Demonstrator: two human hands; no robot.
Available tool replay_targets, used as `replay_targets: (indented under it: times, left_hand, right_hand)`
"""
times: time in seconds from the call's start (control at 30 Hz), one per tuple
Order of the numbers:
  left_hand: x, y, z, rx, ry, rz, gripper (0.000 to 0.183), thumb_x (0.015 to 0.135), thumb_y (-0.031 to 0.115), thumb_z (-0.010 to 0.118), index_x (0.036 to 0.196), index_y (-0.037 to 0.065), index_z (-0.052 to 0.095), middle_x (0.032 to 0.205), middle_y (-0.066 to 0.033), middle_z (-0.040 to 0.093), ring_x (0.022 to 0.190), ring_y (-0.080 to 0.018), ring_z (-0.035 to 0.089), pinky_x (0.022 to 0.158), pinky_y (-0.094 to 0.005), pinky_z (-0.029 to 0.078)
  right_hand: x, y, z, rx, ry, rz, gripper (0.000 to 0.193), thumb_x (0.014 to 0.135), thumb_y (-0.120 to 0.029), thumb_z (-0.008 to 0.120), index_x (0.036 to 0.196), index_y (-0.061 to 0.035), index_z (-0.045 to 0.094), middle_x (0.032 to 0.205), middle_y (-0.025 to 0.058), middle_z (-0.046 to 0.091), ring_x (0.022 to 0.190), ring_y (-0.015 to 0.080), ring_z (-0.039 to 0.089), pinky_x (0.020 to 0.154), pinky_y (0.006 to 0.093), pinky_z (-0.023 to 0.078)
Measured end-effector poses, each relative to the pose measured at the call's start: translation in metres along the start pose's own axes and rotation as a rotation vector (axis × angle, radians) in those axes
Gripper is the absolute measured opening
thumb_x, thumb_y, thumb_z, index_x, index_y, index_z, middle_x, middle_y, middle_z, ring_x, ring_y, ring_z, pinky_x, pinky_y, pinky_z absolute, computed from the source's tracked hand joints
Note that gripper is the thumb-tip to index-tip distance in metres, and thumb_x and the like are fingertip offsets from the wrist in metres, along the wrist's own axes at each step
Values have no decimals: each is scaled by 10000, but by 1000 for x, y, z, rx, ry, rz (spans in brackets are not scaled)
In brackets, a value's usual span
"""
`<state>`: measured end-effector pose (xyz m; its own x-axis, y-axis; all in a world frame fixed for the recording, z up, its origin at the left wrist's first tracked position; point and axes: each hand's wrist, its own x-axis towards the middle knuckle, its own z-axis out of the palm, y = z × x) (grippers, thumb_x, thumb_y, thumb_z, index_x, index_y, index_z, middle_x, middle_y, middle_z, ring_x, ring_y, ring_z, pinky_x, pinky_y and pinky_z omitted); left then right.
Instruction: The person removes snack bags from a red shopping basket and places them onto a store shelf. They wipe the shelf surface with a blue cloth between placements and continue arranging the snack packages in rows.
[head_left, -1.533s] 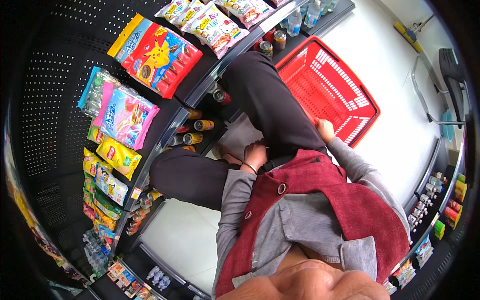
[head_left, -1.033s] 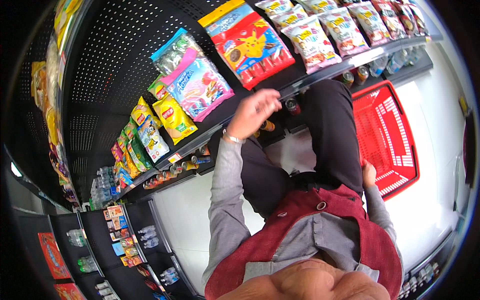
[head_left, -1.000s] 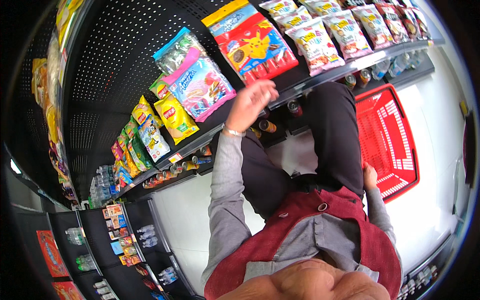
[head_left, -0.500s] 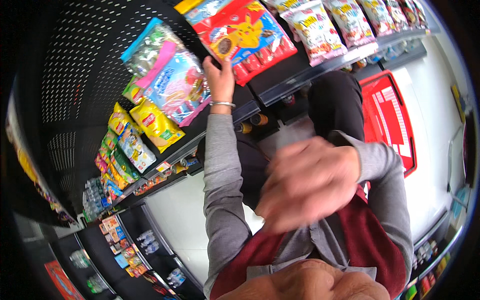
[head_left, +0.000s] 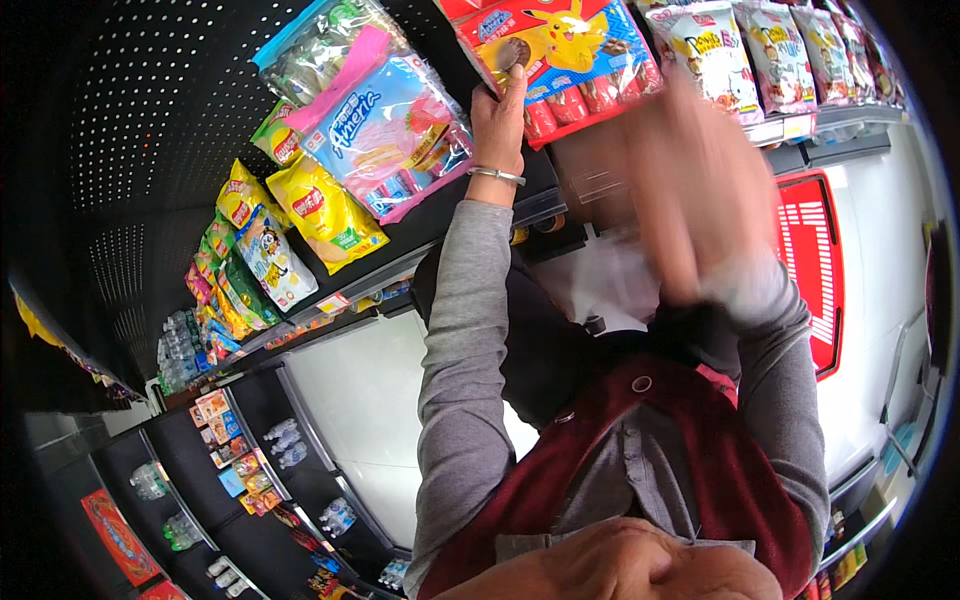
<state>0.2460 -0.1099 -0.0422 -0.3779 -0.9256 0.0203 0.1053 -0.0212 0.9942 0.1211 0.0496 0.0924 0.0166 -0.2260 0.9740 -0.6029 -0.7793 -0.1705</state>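
My left hand (head_left: 497,118) reaches up to a large red snack bag (head_left: 560,55) hanging on the black pegboard and grips its lower left corner. A silver bracelet sits on that wrist. My right hand (head_left: 690,195) is raised in front of the shelf, badly blurred by motion; I cannot tell whether it holds anything. It is below the red bag and a row of white snack bags (head_left: 715,55).
A pink and blue snack bag (head_left: 385,130) and yellow chip bags (head_left: 320,210) hang to the left. A red shopping basket (head_left: 815,270) stands on the white floor at right. Lower shelves (head_left: 250,440) carry bottles and small packets.
My left hand has risen from the shelf edge onto the red bag's corner. My right hand has left the basket side and swung up toward the shelf.
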Motion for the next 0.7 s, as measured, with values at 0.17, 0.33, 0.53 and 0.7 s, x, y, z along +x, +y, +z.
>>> replay_targets:
  times: [0.17,0.33,0.53,0.7]
  left_hand:
    - [5,-1,4,-215,-45,-75,608,929,357,745,1278,-88,524,1220,-131,643,1086,-147,608,949,-299,494]
    - [7,-12,2,-238,-50,-73,527,947,298,731,1265,-77,541,1223,-112,639,1075,-136,598,931,-290,488]
    - [-12,-5,3,-384,-14,-39,475,930,231,749,1257,-58,563,1221,-103,649,1078,-140,614,964,-307,486]
    - [-34,32,-5,-368,18,162,408,927,171,736,1244,-39,589,1207,-76,644,1032,-128,611,920,-300,486]
  right_hand:
    - [-42,104,4,-473,-60,666,564,958,-158,607,1466,4,422,1424,203,514,1314,350,512,1114,428,378]
    - [-83,149,1,-659,-64,815,636,955,-437,645,1384,-4,463,1151,266,661,1054,429,655,866,469,537]
    - [-99,148,7,-569,-105,874,664,922,-417,675,1379,11,452,1022,296,691,966,464,676,838,500,543]
    - [-73,122,7,-275,81,883,740,891,-430,752,1404,16,459,1225,239,655,1094,284,673,892,388,556]
